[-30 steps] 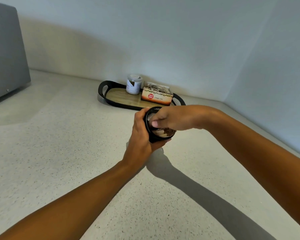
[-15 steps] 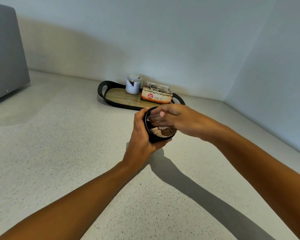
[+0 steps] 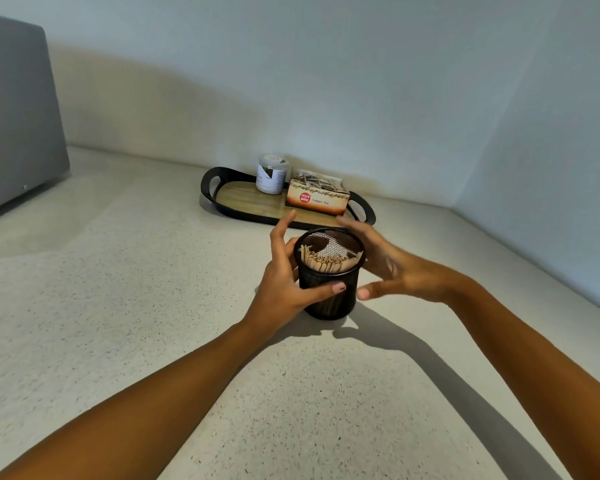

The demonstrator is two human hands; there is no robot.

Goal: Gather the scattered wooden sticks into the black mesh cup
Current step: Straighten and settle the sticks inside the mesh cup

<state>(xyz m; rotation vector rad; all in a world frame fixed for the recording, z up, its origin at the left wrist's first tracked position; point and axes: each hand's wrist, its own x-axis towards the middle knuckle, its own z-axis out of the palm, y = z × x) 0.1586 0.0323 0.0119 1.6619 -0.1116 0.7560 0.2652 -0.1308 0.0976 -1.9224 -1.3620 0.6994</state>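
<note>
left hand (image 3: 284, 285) grips cup (image 3: 330, 306) on worktop (image 3: 146, 306) | sticks (image 3: 326, 263) inside | right hand (image 3: 392, 268) spread open, just beside cup

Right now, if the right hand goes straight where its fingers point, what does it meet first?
Probably the near rim of the black oval tray, just beyond the right hand, then the orange tea box; depth is unclear.

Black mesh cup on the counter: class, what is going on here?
A person's left hand grips the black mesh cup, which stands upright on the speckled counter. Wooden sticks stand bundled inside it against the near wall. The right hand is open beside the cup's right side. No loose sticks show on the counter.
</note>
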